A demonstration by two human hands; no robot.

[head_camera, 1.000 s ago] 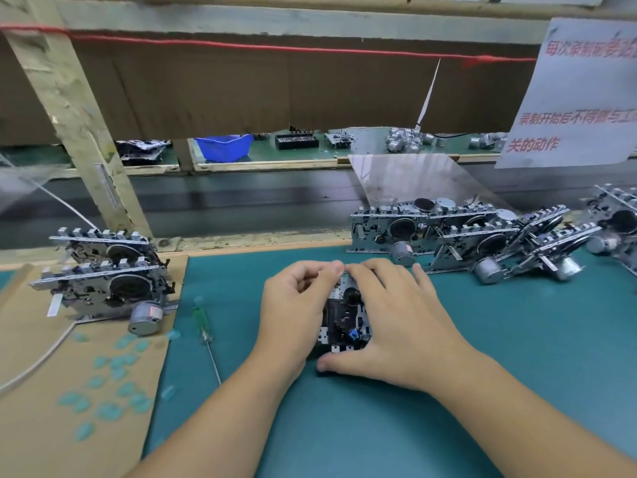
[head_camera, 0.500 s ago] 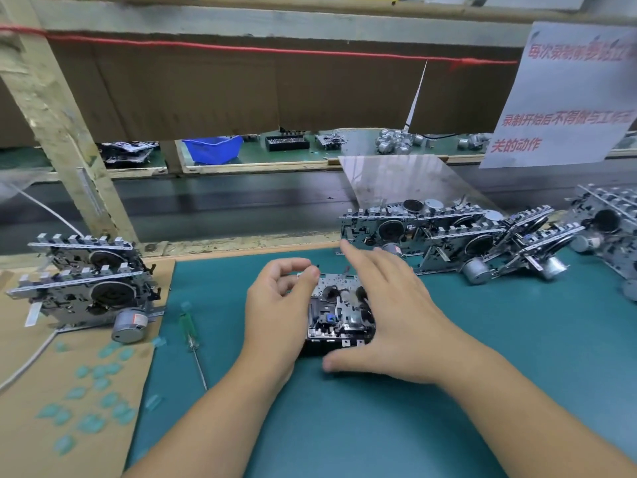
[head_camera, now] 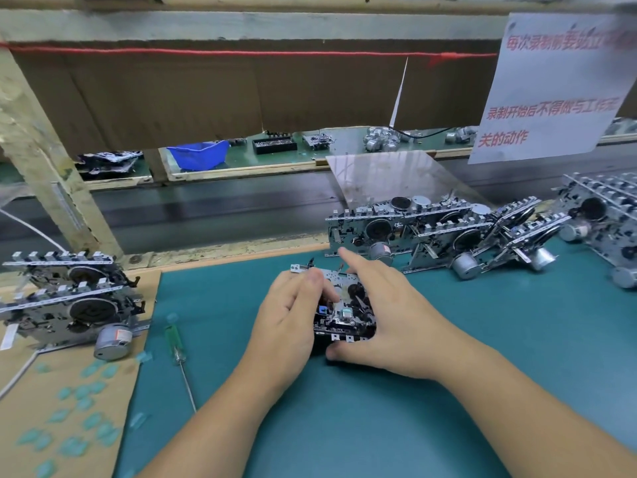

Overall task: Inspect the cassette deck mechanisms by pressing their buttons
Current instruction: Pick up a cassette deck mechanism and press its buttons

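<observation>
Hidden or unclear, as I see it from my station:
- Cassette deck (head_camera: 344,313): both flanks covered by my left hand (head_camera: 287,317) and right hand (head_camera: 386,320); its buttons I cannot make out.
- Left fingers (head_camera: 315,279): blurred.
- Paper notice (head_camera: 548,88): top line smeared, right side cut off.
- Deck pile (head_camera: 601,219): cut by the right edge.
- Far shelf parts (head_camera: 379,139): too small to identify.

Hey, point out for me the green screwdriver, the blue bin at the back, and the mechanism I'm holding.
green screwdriver (head_camera: 171,339), head view, on its translucent green handle.
blue bin (head_camera: 199,154), head view, on its front wall.
held cassette deck mechanism (head_camera: 344,313), head view, on the metal part at its middle, between the hands.
</observation>
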